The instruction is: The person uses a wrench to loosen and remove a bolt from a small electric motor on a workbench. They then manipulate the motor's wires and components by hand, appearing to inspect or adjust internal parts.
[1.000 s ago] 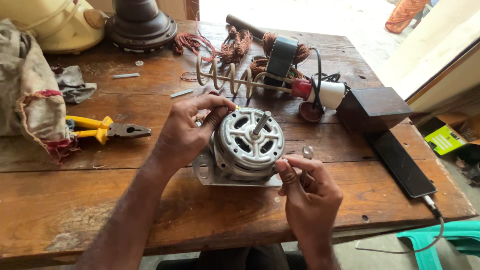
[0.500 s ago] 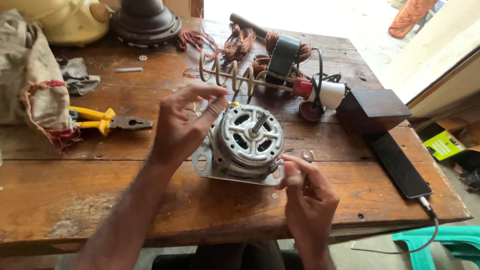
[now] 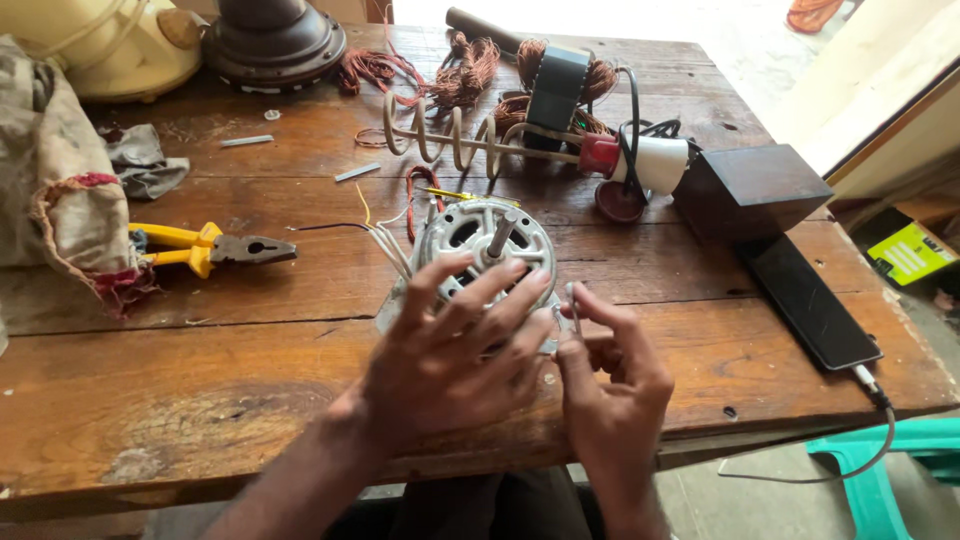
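- Left hand [image 3: 450, 355] has shifted from the far side to the near face of the round silver electric motor [image 3: 487, 245], fingers spread apart.
- Right hand [image 3: 610, 375] fingers pinch a thin metal pin [image 3: 572, 300] beside the motor.
- Motor sits mid wooden table [image 3: 200, 380].

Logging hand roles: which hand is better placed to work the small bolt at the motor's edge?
Likely right: the right hand pinches the bolt beside the motor; the left hand lies spread over the motor.
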{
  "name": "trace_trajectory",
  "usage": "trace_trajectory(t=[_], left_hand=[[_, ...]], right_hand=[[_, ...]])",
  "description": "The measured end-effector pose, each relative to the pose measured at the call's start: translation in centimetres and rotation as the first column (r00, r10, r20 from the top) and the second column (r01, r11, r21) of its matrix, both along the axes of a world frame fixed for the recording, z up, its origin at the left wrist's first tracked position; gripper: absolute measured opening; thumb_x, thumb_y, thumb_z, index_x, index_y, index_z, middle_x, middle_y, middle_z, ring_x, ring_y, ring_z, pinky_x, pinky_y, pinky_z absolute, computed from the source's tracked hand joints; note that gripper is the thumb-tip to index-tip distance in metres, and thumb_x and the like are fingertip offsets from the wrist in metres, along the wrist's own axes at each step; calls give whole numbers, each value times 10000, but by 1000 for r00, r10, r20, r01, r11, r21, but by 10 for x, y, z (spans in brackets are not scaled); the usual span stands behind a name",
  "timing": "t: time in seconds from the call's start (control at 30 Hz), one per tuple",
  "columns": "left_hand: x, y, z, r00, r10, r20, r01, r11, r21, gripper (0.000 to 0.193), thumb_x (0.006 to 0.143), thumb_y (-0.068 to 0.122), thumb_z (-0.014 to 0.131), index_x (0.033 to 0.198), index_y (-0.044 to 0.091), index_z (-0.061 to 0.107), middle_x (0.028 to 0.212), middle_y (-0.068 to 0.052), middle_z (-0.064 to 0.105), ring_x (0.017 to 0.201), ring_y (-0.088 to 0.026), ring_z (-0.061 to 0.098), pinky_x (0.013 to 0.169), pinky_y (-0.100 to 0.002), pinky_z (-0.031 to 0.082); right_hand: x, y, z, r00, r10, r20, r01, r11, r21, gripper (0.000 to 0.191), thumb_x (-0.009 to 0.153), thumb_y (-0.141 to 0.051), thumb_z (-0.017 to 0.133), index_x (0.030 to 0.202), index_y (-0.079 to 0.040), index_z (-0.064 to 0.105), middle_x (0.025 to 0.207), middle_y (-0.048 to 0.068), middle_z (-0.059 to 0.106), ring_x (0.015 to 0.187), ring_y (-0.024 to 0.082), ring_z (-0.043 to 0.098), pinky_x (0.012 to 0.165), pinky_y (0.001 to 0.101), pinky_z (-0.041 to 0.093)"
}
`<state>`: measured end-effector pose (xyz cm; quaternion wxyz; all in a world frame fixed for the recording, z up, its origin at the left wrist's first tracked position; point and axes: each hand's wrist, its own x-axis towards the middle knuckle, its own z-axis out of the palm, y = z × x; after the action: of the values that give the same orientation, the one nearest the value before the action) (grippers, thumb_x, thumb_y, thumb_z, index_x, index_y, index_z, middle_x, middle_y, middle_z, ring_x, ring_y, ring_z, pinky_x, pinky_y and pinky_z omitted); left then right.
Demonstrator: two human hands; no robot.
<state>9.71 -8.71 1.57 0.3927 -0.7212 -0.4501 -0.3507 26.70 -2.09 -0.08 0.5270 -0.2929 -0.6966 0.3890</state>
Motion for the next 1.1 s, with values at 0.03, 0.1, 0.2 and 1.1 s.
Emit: trace_trajectory(t=[0.03, 0.1, 0.2, 1.1], left_hand=[[2, 1, 0, 1000, 5, 14, -4, 999, -31, 300, 991, 324, 746, 1167, 92, 671, 1314, -113, 691, 1264, -234, 609, 1152, -496, 379], [4, -1, -1, 999, 17, 45, -12, 995, -100, 317, 985, 295, 755, 1184, 73, 648, 1324, -139, 685, 1296, -251, 623, 1186, -518, 376], [3, -4, 0, 985, -49, 167, 73, 987, -145, 301, 1011, 292, 756, 1094, 66, 577, 1349, -173, 677, 1326, -283, 634, 1223, -518, 384], [0, -5, 8, 978, -116, 172, 145, 975, -169, 346, 979, 248, 702, 1206, -9, 654, 1324, -204, 673, 1306, -317, 633, 1189, -504, 434]], right_hand=[[0, -1, -1, 1000, -4, 5, 4, 1000, 5, 384, 888, 69, 648, 1265, 6, 674, 1117, 112, 759, 786, 80, 709, 653, 199, 570], [1, -3, -3, 1000, -11, 18, 10, 1000, 10, 363, 876, 62, 672, 1233, 5, 697, 1101, 97, 761, 794, 85, 715, 637, 198, 555], [0, -6, -8, 995, -88, -55, 82, 991, -102, 257, 887, 47, 720, 1140, 11, 742, 1037, 106, 768, 783, 101, 697, 628, 213, 548], [34, 16, 42, 858, -163, 486, -158, 818, 553, 310, 820, -45, 762, 1114, -143, 782, 1088, 37, 752, 1069, 221, 659, 957, 398, 465]])
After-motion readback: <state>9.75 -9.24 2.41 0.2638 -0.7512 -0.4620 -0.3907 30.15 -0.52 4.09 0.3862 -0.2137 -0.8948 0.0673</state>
